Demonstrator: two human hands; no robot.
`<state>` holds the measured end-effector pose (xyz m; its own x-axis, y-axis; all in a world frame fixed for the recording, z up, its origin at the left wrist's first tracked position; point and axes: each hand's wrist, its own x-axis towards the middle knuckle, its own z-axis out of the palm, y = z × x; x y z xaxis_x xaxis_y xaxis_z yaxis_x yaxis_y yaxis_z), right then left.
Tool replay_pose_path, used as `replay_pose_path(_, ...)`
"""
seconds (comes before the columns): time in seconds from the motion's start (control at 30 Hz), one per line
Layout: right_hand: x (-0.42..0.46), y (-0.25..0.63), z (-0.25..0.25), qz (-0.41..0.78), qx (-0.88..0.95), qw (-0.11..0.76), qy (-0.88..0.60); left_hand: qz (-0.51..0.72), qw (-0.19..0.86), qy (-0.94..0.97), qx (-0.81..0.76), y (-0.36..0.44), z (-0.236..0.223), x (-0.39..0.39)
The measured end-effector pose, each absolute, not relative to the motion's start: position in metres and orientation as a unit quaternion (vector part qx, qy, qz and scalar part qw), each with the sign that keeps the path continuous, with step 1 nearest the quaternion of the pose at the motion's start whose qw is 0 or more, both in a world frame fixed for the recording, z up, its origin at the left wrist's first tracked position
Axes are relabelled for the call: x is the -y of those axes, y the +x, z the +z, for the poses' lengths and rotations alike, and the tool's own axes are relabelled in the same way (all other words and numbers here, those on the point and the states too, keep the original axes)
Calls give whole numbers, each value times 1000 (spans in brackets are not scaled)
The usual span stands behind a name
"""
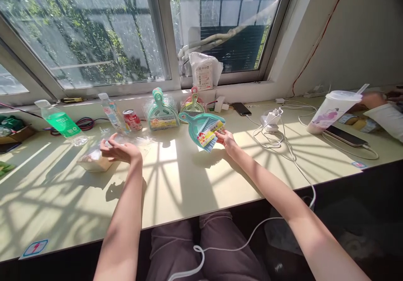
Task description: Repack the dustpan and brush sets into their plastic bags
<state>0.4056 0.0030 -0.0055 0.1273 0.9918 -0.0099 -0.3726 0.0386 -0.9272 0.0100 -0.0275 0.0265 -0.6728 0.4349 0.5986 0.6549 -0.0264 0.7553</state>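
Observation:
My right hand is closed on the lower edge of a teal mini dustpan-and-brush set with a colourful label, held tilted just above the pale desk. My left hand hovers palm up with its fingers loosely spread and apart, holding nothing, over crinkled clear plastic wrapping. Two more sets stand against the sill: a teal one in plastic and a pink-and-green one.
Along the back stand a green bottle, a clear bottle and a red can. A phone, white chargers and cables lie right. A lidded cup and another person's sleeve are at far right.

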Motion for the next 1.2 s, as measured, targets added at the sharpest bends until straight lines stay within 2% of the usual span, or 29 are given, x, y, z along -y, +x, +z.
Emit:
replay_pose_path(0.1,-2,405,-5,559,371,612,-418,-610,140,-414,661,32,34,15)
replay_pose_path(0.17,-2,404,-5,557,366,615,-421,-607,90,-510,603,52,34,11)
replay_pose_path(0.23,-1,401,-5,553,362,620,-422,-612,-41,-570,547,75,30,9)
replay_pose_path(0.3,1,397,-6,555,374,618,-413,-581,-271,-592,488,102,21,11)
replay_pose_path(0.37,3,393,-7,562,404,599,-403,-490,-484,-584,429,124,9,15)
replay_pose_path(0.43,5,388,-8,567,435,566,-411,-443,-565,-566,405,137,-4,18)
replay_pose_path(0.6,-3,398,0,556,451,465,-521,-482,-536,-504,476,130,-20,7)
replay_pose_path(0.73,-11,441,12,460,410,530,-583,-523,-496,-465,514,120,-18,-8)
replay_pose_path(0.87,-9,464,19,415,434,498,-626,-506,-493,-490,511,125,-12,-1)
replay_pose_path(1.07,14,396,18,169,666,381,-619,-447,-495,-578,470,149,-7,27)
replay_pose_path(1.2,33,359,14,48,756,300,-580,-442,-449,-640,439,166,-8,42)
